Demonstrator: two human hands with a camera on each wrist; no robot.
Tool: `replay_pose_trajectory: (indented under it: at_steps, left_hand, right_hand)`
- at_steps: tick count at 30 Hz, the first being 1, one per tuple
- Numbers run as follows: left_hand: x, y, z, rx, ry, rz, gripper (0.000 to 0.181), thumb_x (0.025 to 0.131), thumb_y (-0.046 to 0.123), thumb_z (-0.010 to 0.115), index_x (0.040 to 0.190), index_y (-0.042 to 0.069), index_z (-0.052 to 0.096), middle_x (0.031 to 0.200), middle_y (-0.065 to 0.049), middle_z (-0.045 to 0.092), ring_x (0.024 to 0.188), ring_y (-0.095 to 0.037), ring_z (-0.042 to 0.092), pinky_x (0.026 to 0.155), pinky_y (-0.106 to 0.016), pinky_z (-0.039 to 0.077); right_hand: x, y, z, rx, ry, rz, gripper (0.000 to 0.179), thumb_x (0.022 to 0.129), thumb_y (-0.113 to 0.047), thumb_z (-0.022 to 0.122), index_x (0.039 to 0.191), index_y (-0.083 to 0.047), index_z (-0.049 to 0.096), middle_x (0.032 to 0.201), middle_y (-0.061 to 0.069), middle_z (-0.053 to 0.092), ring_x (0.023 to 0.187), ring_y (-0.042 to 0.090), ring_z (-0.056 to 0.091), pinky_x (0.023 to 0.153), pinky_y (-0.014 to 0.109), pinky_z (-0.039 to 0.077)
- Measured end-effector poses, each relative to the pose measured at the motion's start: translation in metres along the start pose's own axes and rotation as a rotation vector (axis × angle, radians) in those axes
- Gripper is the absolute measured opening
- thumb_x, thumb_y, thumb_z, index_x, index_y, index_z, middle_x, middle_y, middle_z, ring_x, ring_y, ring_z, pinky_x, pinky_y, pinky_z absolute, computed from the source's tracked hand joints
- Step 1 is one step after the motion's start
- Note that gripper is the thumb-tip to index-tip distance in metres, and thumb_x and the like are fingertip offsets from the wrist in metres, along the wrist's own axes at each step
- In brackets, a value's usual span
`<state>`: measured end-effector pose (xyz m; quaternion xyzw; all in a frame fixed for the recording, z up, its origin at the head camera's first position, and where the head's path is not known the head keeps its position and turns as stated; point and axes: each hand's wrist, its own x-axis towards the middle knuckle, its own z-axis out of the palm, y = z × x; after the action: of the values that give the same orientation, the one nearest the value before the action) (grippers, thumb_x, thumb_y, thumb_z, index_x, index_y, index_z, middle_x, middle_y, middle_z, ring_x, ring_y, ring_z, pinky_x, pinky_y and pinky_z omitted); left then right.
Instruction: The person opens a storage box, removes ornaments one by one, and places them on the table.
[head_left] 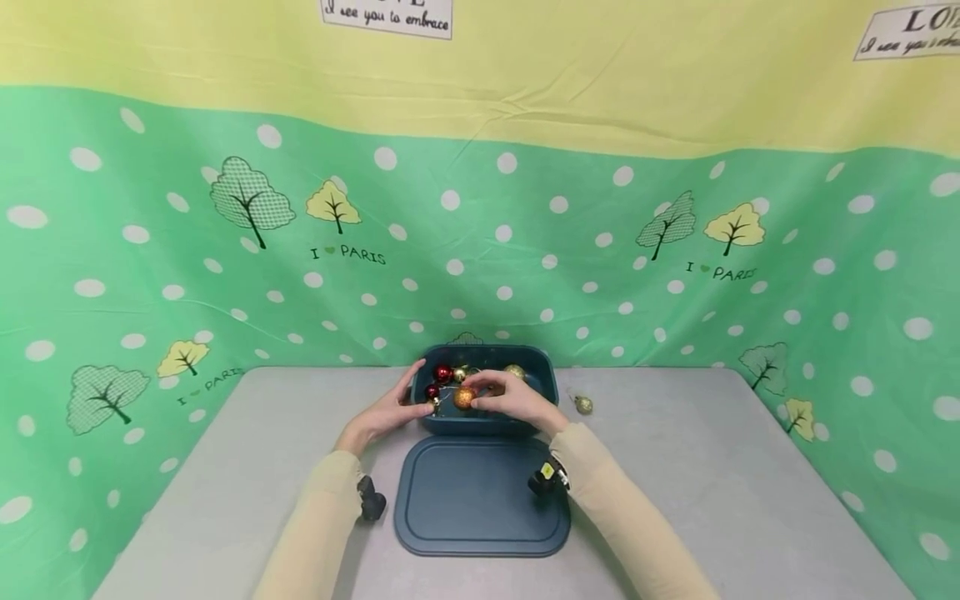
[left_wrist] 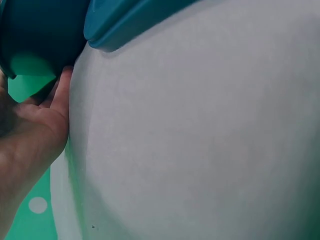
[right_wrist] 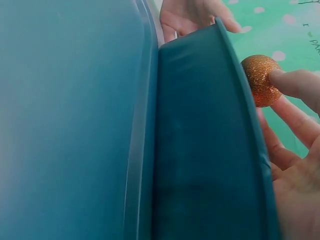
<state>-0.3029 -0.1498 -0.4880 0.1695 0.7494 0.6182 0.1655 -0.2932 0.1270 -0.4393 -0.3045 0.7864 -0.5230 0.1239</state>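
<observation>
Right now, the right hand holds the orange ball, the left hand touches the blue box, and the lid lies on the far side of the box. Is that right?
Not quite: the lid lies on the near side of the blue box, as the head view shows. The rest is right: the right hand holds the orange ball, and the left hand touches the box.

A round, glittery orange ball point(head_left: 465, 398) was held up over the open blue box point(head_left: 487, 427), left of its middle. The box, rectangular with rounded corners, stood upright on the gray table point(head_left: 675, 475).
</observation>
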Motion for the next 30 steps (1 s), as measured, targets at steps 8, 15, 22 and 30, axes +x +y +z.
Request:
replay_pose_trajectory:
  at_steps: [8,15,22,30]
  left_hand:
    - [-0.003,0.0,-0.002,0.004,-0.003,-0.009,0.091,0.093,0.013,0.065,0.157,0.027,0.002,0.159,-0.017,-0.012,0.141,-0.048,0.0,0.105,-0.067,0.016]
    - [-0.003,0.0,-0.002,0.0,-0.003,-0.01,0.091,0.092,0.018,0.067,0.157,0.03,0.005,0.159,-0.016,-0.012,0.141,-0.048,0.001,0.104,-0.068,0.016]
    - [-0.005,-0.002,-0.002,0.015,-0.012,-0.01,0.092,0.092,0.018,0.067,0.157,0.026,0.003,0.159,-0.017,-0.013,0.141,-0.047,0.0,0.106,-0.066,0.015]
    - [0.0,-0.002,0.0,0.049,-0.005,-0.003,0.089,0.093,0.018,0.065,0.157,0.027,0.004,0.16,-0.014,-0.012,0.143,-0.042,-0.005,0.108,-0.063,0.013]
  right_hand:
    - [-0.021,-0.01,-0.013,-0.042,0.034,-0.003,0.037,0.092,-0.006,0.064,0.128,0.002,0.059,0.122,0.018,0.058,0.099,0.037,0.059,0.082,0.036,0.051]
    - [-0.039,-0.013,-0.029,-0.074,0.066,0.001,0.036,0.092,-0.005,0.063,0.127,0.002,0.059,0.124,0.017,0.058,0.101,0.032,0.059,0.082,0.035,0.05]
    - [-0.057,-0.005,-0.039,-0.033,0.068,-0.008,0.039,0.091,-0.004,0.064,0.129,0.002,0.058,0.125,0.019,0.058,0.096,0.03,0.06,0.079,0.032,0.051]
    - [-0.083,0.0,-0.053,-0.093,0.102,-0.054,0.038,0.091,-0.004,0.065,0.128,0.003,0.058,0.122,0.02,0.059,0.093,0.03,0.06,0.076,0.033,0.051]
